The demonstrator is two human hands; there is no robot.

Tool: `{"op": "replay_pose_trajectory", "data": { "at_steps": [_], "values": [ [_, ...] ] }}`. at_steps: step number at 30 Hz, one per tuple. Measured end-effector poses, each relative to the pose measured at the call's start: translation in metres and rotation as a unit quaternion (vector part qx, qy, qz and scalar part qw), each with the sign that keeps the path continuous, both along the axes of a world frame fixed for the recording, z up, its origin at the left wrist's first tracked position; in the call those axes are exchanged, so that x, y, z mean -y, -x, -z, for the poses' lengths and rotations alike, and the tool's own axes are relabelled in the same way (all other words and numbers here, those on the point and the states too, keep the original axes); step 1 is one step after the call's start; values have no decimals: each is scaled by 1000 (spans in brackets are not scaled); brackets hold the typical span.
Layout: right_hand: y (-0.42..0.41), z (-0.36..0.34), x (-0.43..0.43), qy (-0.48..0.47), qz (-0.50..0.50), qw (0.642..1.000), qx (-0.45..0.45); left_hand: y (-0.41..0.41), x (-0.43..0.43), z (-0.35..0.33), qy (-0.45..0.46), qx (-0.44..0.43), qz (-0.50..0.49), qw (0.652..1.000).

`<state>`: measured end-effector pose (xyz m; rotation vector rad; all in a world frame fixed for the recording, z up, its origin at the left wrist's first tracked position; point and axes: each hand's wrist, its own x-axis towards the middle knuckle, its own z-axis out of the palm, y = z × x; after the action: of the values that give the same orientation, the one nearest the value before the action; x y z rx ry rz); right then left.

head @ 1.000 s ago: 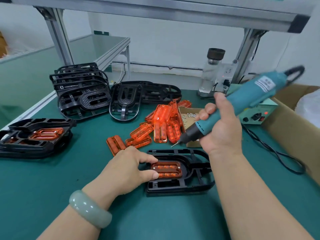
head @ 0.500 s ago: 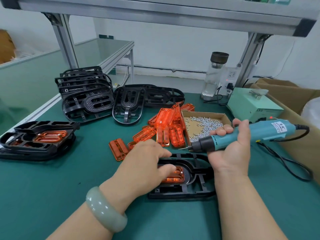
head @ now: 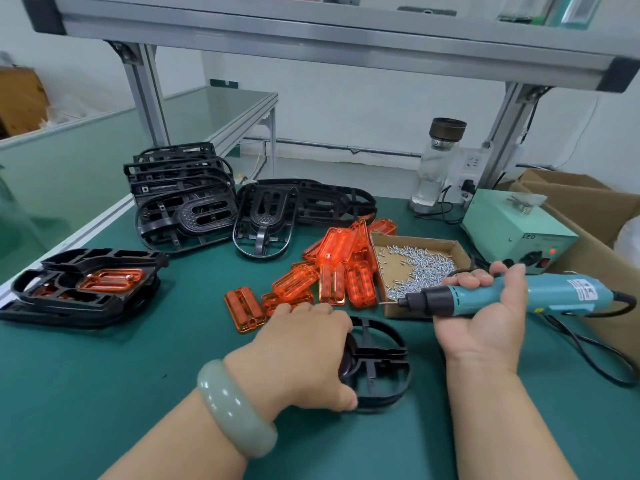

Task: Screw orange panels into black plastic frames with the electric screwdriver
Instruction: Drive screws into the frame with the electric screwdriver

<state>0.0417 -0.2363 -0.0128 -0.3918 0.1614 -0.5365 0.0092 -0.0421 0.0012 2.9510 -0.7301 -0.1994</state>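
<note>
Green desk (head: 104,393) under an aluminium rack (head: 311,32), white wall behind. Landmark: open cardboard box (head: 394,261) of small screws, mid-desk. Teal screwdriver (head: 502,297) lies nearly level across the box's near edge, its bit pointing left at the box's near-left corner. Right hand (head: 485,332) is palm up, fingers curled round the barrel. Near-left of the box, one black frame (head: 384,355) lies flat on the desk. Left hand (head: 304,351) covers its left half, fingers curled over the top, thumb at the near rim, gripping it. The hand hides whether a panel sits in that frame; cannot tell. Loose orange panels (head: 334,268) are heaped just left of the box, some touching its wall. Far left of the box is a stack (head: 86,289) of frames with orange panels fitted. Behind-left of the box, bare frames (head: 183,202) are stacked and leaning. Right of the box sits a pale green power unit (head: 509,226), red lamp lit. Behind the box stands a glass bottle (head: 434,168). Green bangle (head: 232,407) on the left wrist.
</note>
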Motion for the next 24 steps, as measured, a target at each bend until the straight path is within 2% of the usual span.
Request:
{"op": "replay_pose_trajectory", "data": {
  "at_steps": [2,6,17,24],
  "values": [
    [-1,0,-1,-6,2,1000,-4,-2,-7,-2,-12,-4,7,1000],
    [-1,0,-1,-12,1,1000,-10,7,2,-1,25,23,49,998],
    [1,0,-2,-6,1,1000,-8,28,-13,12,89,21,32,995],
    [1,2,-2,-9,2,1000,-11,20,-55,-8,147,114,11,982]
  ]
}}
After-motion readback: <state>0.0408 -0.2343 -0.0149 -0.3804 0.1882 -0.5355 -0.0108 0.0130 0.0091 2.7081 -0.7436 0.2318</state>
